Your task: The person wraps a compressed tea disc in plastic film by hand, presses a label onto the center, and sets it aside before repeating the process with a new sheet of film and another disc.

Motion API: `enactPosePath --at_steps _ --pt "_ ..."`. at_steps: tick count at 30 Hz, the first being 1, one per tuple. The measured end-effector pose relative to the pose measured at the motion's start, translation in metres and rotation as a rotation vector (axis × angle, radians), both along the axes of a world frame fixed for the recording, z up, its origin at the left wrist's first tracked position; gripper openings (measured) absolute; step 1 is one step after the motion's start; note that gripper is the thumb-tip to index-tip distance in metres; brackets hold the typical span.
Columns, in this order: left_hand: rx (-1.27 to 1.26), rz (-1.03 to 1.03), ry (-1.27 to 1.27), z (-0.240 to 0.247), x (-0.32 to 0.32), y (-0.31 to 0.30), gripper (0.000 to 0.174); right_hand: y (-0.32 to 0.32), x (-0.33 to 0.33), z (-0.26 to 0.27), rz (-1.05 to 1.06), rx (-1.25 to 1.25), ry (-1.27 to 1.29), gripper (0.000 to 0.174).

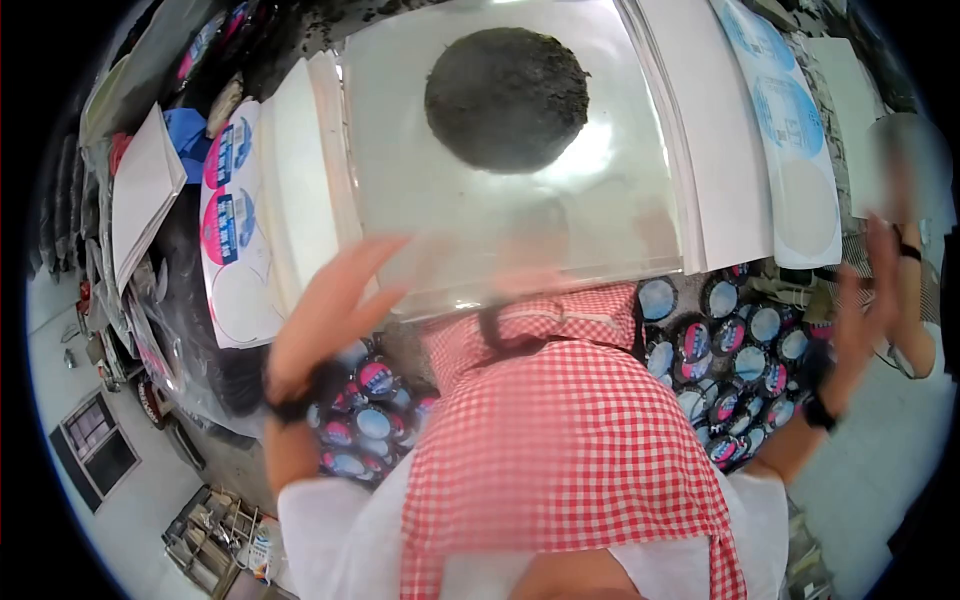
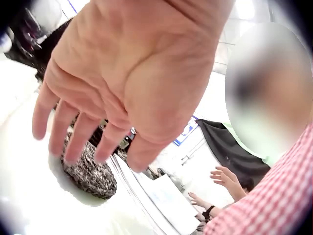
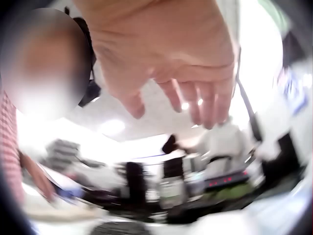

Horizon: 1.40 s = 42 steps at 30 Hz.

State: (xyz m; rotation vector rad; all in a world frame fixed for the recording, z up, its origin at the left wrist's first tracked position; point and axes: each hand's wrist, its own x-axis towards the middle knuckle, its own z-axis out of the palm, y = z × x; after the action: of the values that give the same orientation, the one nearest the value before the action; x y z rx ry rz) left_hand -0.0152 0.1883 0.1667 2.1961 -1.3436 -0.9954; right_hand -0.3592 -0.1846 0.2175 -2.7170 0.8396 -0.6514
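A round, dark, crinkled disc that looks like dried seaweed (image 1: 507, 100) lies on a shiny, clear-covered work surface (image 1: 420, 220). My left hand (image 1: 335, 310) is held above the near left corner of that surface, fingers spread and holding nothing. In the left wrist view, the fingers of the left hand (image 2: 132, 83) overlap the dark disc (image 2: 90, 171). Far off to the right, my right hand (image 1: 865, 310) is raised, blurred and away from the disc. In the right wrist view, the palm and loosely extended fingers of the right hand (image 3: 166, 58) hold nothing.
White paper stacks (image 1: 705, 130) flank the surface, with sheets of round pink and blue labels (image 1: 235, 220) at left and blue labels (image 1: 785, 120) at right. Many labelled round packs (image 1: 750, 360) fill the space below. Another person (image 1: 910, 270) is at the far right.
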Motion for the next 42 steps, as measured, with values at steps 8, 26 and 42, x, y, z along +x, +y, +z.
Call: enactPosePath --at_steps 8,26,42 --pt "-0.651 0.711 0.023 -0.181 0.079 -0.162 0.057 0.055 0.244 -0.246 -0.084 0.749 -0.398 0.073" --pt "-0.481 0.425 -0.204 -0.127 -0.016 -0.047 0.056 0.023 0.099 -0.152 -0.099 0.071 -0.209 0.064" --pt "-0.291 -0.190 -0.573 -0.148 -0.069 0.063 0.040 0.199 -0.120 -0.380 -0.512 1.025 0.462 0.039"
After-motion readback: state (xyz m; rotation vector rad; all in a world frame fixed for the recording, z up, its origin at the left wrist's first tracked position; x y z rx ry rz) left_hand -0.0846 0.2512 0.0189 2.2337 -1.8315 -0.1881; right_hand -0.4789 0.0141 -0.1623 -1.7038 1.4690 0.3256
